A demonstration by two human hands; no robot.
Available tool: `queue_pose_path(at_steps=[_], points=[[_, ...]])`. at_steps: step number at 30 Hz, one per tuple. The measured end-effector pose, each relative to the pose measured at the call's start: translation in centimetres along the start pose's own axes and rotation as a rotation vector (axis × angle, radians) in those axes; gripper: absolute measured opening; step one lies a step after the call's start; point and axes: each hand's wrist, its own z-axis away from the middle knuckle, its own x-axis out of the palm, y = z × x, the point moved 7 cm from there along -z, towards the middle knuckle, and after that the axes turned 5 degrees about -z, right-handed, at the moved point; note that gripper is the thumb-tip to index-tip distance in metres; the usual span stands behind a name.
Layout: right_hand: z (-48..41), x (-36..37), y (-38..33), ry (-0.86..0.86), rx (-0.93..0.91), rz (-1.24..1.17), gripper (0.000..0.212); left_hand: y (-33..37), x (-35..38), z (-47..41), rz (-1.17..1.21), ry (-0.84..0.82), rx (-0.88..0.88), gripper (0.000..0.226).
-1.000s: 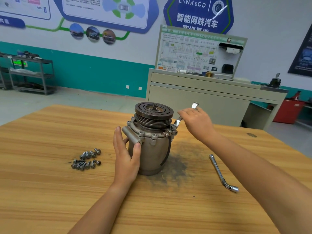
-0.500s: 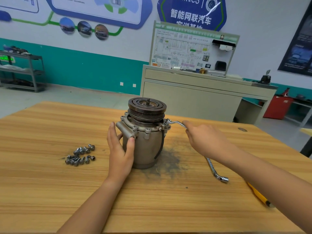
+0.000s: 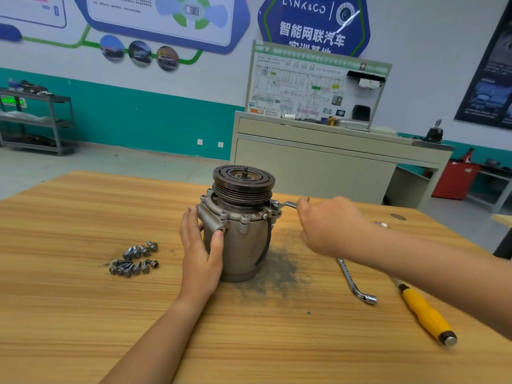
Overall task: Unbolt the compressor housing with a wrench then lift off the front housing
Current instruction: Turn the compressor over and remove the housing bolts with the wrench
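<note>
Head view: left hand clasps the compressor; right hand curls round the wrench reaching its flange.

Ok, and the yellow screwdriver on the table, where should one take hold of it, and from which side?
Take the screwdriver by its yellow handle, from above at the near end. It lies flat on the table, butt toward the person, and its far end runs under the right forearm, so likely only the handle is free.
</note>
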Motion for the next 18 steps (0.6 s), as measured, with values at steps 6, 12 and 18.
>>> queue_pose_path(at_steps=[6,12,18], points=[[-3.7,-0.2,2.0,-0.08,-0.022,0.148,0.011,-0.4,0.1,-0.1,0.008,-0.003,-0.023,0.054],[-8.9,1.0,0.6,0.149,-0.077,-0.032,0.028,-1.3,-0.1,-0.3,0.052,-0.024,-0.106,0.067],[-7.0,1.3,4.1,0.4,0.138,-0.418,0.028,-1.6,0.0,-0.1,0.023,-0.029,-0.134,0.074]])
